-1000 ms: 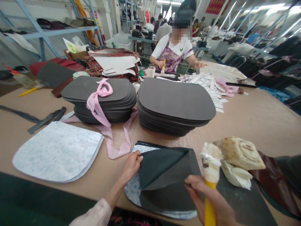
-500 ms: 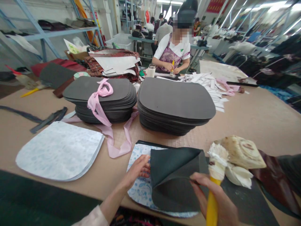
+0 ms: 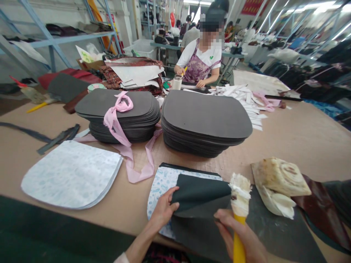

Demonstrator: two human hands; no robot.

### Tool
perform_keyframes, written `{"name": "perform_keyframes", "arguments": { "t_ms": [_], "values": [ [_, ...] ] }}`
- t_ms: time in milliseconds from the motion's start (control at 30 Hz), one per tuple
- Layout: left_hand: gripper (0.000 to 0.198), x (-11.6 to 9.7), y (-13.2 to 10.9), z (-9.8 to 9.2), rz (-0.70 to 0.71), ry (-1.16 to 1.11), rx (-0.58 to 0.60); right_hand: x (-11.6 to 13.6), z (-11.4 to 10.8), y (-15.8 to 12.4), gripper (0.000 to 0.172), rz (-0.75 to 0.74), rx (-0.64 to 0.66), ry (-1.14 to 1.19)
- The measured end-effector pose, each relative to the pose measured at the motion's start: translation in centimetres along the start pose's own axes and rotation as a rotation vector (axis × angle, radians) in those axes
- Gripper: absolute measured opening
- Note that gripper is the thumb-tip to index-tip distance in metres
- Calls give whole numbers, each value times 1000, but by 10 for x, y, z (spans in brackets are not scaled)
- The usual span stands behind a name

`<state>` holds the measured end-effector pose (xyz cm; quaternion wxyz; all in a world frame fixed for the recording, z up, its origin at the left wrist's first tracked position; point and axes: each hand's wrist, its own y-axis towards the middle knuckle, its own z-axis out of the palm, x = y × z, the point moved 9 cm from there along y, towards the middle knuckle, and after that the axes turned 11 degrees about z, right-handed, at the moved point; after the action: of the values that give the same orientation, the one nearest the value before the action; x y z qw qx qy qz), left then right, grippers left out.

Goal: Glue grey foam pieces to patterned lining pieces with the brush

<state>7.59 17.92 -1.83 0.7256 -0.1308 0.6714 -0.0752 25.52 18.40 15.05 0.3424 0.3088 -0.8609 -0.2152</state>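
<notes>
My left hand (image 3: 166,206) has its thumb and fingers closed on the left edge of a dark, flexible sheet (image 3: 197,208), which bends across its middle. My right hand (image 3: 241,233) holds a brush (image 3: 240,204) with a yellow handle, its pale bristles pointing up and caked white. The thumb and finger of that same hand pinch the sheet's right side. Beneath the sheet, blue-and-white patterned pieces (image 3: 156,186) with one rounded side lie on the table, partly covered. A flat dark board (image 3: 285,226) is to the right of the brush.
Two tall stacks of dark rounded pieces, one pink-tied (image 3: 117,120) and one untied (image 3: 205,113), stand behind my hands. Pale patterned pieces (image 3: 71,175) lie at left. A crusted, cream-coloured container (image 3: 285,179) sits at right. Across the table (image 3: 301,138), a co-worker (image 3: 200,62) handles a brush.
The dark sheet has slid left and toward me, its fold flattening. My left hand has closed on its edge. My right hand and brush have moved left.
</notes>
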Motion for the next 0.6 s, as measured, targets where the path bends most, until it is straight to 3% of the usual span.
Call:
{"name": "perform_keyframes", "arguments": {
  "t_ms": [100,233,433,600],
  "values": [
    [56,2,4,-9,11,41,-24,2,-14,4,23,53,-41,-28],
    [55,-4,9,-17,32,96,-45,-15,-42,11,15,233,-182,-44],
    [57,-7,13,-14,50,141,-38,-52,-55,4,27,435,-225,47],
    [54,-6,12,-25,55,160,-82,-76,-96,3,33,788,-476,37]
  ]
}}
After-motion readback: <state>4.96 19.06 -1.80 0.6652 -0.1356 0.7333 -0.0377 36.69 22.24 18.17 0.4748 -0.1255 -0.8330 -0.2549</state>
